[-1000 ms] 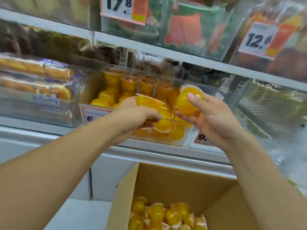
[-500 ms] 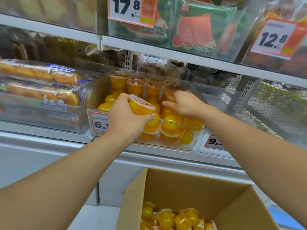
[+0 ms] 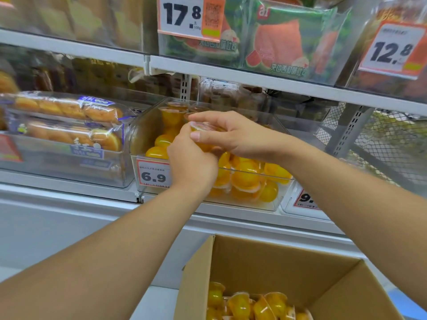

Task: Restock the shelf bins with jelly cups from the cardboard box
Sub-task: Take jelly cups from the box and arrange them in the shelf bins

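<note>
Placing step: left hand (image 3: pixel 190 161) and right hand (image 3: pixel 227 135) both pinch one jelly cup (image 3: pixel 203 132) over the clear bin (image 3: pixel 147 135). Who bears the load, unclear. Next: seat it upright, then back to the box (image 3: pixel 277 262).

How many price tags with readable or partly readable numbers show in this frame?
4. The white-and-orange 17.8 tag and 12.8 tag hang on the upper shelf; the 6.9 tag fronts the clear jelly-cup bin; a cut-off 9 tag sits beside it. Others may be hidden.
</note>
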